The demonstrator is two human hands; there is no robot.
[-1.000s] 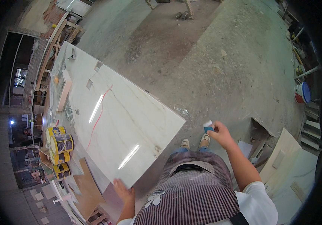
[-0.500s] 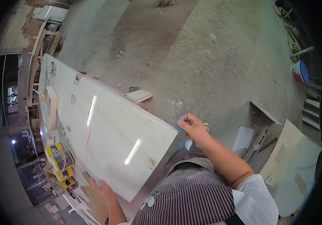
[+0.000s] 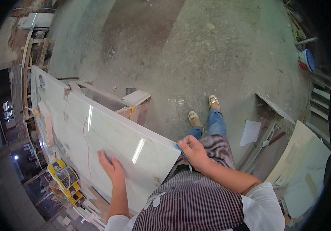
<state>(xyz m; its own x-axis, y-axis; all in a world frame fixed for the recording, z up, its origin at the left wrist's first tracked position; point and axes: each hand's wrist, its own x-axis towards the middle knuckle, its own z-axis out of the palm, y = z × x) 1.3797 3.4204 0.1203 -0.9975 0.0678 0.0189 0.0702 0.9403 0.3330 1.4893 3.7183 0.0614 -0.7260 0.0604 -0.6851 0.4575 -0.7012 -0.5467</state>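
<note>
A large glossy white marble slab [image 3: 111,131] with grey veins and a thin red line lies flat in front of me. My left hand [image 3: 110,167] rests palm down on its near part, fingers spread. At the slab's near right corner, my right hand [image 3: 193,151] grips a small blue object [image 3: 181,149]; most of that object is hidden by the fingers. My feet in tan shoes [image 3: 195,119] stand on the concrete floor beside the slab's edge.
A yellow tool case [image 3: 66,178] sits left of the slab. A small white tile [image 3: 136,97] lies on the wooden support at the slab's far side. Stone offcuts [image 3: 308,169] and a paper sheet [image 3: 250,133] lie right. A blue and white bucket [image 3: 306,61] stands far right.
My right hand came from beside my hip up to the slab's near corner with the blue object. My left hand slid farther onto the slab. My view shifted left over the slab.
</note>
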